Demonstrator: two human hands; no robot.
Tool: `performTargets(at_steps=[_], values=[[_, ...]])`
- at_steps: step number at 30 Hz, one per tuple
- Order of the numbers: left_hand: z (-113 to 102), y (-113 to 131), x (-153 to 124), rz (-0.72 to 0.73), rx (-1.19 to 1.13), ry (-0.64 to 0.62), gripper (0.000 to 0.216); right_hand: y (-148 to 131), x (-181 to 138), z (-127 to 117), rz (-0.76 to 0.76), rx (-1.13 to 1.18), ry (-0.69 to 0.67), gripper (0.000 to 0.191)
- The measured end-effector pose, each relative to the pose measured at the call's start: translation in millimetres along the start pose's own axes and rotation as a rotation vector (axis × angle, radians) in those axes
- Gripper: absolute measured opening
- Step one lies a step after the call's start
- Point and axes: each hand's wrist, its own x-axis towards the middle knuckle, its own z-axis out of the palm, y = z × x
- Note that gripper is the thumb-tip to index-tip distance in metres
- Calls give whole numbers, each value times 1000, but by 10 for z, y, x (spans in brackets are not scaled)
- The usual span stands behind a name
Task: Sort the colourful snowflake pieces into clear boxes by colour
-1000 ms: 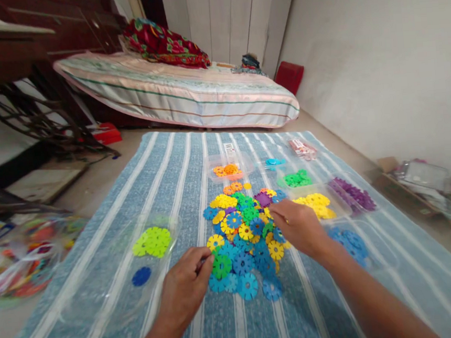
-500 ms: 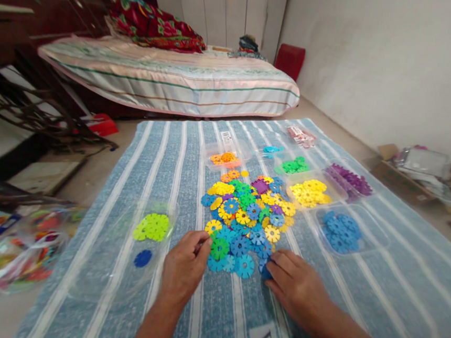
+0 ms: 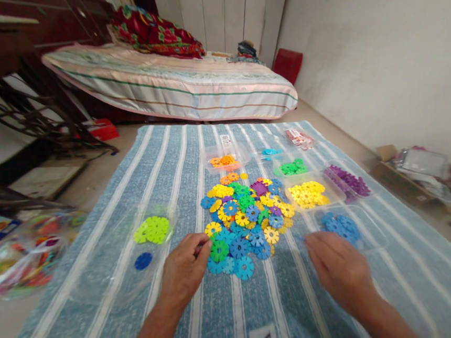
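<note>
A mixed pile of flower-shaped plastic discs (image 3: 237, 218) in blue, yellow, green and purple lies mid-cloth. My left hand (image 3: 187, 262) rests at its near left edge, fingers curled in a pinch beside a green disc (image 3: 219, 250); what they hold is hidden. My right hand (image 3: 338, 264), blurred, hovers right of the pile, near the clear tray of blue discs (image 3: 376, 242). A sliver of a blue disc (image 3: 303, 239) shows at its closed fingertips.
Clear trays hold yellow discs (image 3: 309, 194), green discs (image 3: 293, 167), purple discs (image 3: 347, 180) and orange discs (image 3: 224, 161). Lime discs (image 3: 152, 230) and one dark blue disc (image 3: 143, 261) lie left. A bed (image 3: 188, 98) stands beyond the striped cloth (image 3: 110, 200).
My right hand has lifted a blue disc from the pile's near right edge and moved right toward the tray of blue discs. My left hand has stayed in place.
</note>
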Motion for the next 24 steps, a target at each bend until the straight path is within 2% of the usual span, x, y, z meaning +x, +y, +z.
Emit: performTargets(at_steps=[3,5,7,10,14,18,24], values=[[4,3,-3,2,-6,9,22,241,33,-133,129,-230,108,11],[6,9,-8,3,-16,8,22,244,42,-117,147,-219,121,11],[5,20,-15,-4,-25,4,23,109,54,-20,113,-75,84,11],[0,34,-24,-17,-31,14,24,-221,89,205,80,137,-42,15],[-2,31,-32,-13,-30,31,25,-533,139,498,83,199,-182,15],[14,7,-35,-14,-38,40,24,-596,138,674,65,160,-239,14],[33,-30,-41,-13,-49,40,23,-586,121,737,65,165,-234,16]])
